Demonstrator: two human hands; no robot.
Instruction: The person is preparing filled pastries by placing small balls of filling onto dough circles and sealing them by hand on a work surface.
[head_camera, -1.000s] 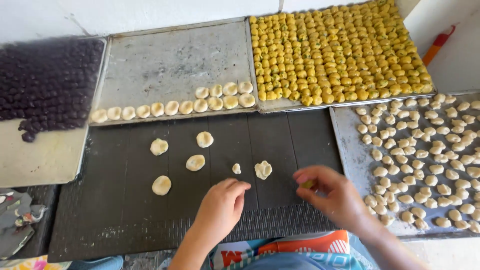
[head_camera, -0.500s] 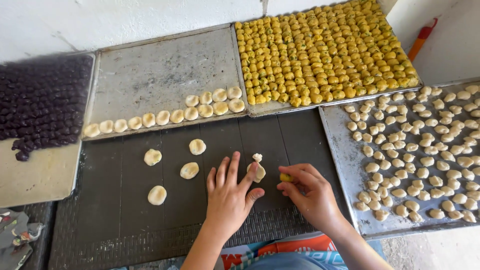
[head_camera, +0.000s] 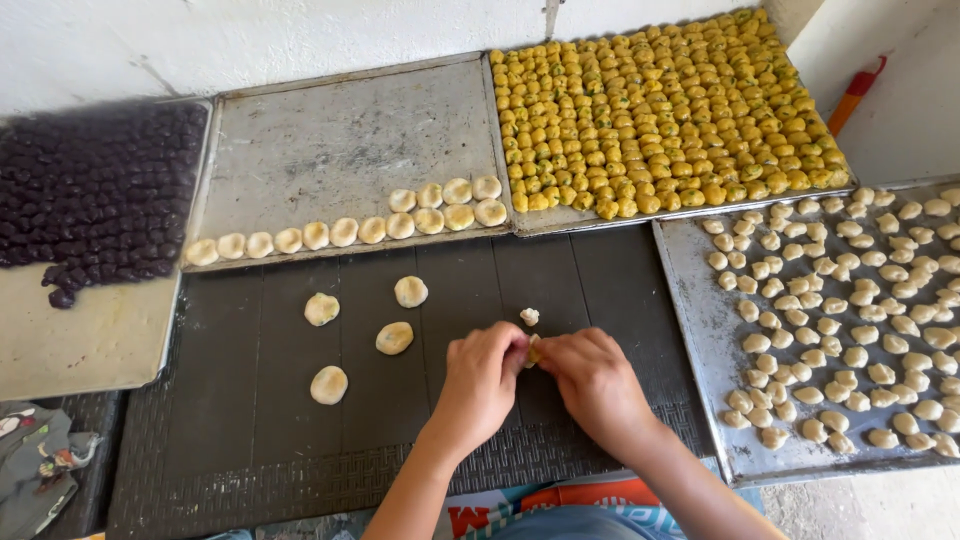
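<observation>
Your left hand (head_camera: 480, 385) and right hand (head_camera: 592, 385) meet over the dark mat (head_camera: 250, 420) on the counter, fingertips pinched together in a narrow grip around a dough piece (head_camera: 533, 350) held between them. Just beyond lies a small dough scrap (head_camera: 529, 316). To your left, four flattened rounds (head_camera: 394, 338) sit apart on the mat. At your right a tray (head_camera: 700, 330) carries pale dough lumps. Farther off, a grey tray (head_camera: 330, 150) holds a row of filled rounds, beside a tray of yellow balls (head_camera: 660, 100) and one of dark balls (head_camera: 90, 190).
</observation>
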